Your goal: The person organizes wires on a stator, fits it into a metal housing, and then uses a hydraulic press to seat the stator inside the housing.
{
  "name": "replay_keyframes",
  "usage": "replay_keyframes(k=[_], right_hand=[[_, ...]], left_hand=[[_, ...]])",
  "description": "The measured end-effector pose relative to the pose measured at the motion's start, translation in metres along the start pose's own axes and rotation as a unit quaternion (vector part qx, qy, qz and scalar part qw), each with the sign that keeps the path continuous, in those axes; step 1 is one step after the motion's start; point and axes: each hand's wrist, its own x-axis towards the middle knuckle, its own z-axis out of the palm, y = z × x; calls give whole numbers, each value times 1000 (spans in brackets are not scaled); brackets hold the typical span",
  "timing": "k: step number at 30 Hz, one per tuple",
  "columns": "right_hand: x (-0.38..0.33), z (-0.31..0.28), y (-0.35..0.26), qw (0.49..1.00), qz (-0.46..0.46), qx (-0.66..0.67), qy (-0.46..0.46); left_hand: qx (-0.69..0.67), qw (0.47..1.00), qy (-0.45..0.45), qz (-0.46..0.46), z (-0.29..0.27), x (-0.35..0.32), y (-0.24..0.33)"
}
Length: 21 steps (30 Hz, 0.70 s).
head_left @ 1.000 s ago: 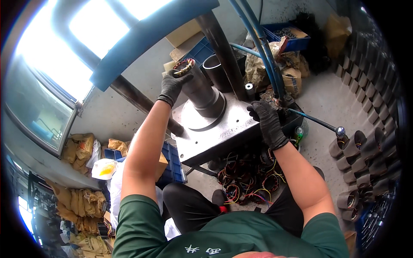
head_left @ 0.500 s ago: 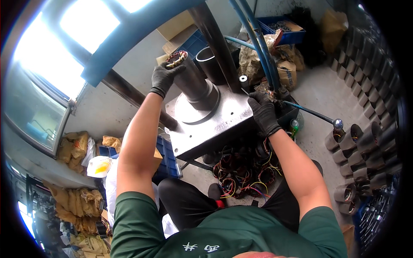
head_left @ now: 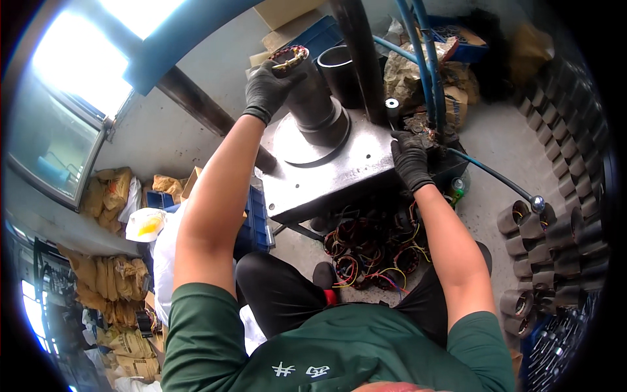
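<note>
Dark-grey-gloved L hand (head_left: 269, 90) is nearer: its thumb lies across the near side of the wound ring (head_left: 291, 56) atop the cyl. (head_left: 313, 98); can't tell if fingers grip or just rest. Ring's approx. 1 o'clock from that palm. Cyl. stands upright on the bed (head_left: 336, 179), long axis toward 11 o'clock in view. R hand (head_left: 411, 160), well apart at approx. 4 o'clock from cyl., has bent fingers; can't tell what, if anything, they hold.

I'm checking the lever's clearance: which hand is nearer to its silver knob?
Right. The right hand is by the metal plate's right edge, up and left of the silver knob; the left hand is farther left, at the cylinder's top.
</note>
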Motion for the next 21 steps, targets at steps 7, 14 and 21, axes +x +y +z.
replay_keyframes(k=[7,14,21], right_hand=[[-6,4,5,989,-28,-132,-68],[-14,-2,-2,983,-50,-117,-130],[-19,-23,13,991,-75,-69,-84]], left_hand=[[-63,996,-30,53,16,12,-23],[-370,927,36,-38,5,-1,-89],[-388,917,-23,-93,-77,-188,-108]])
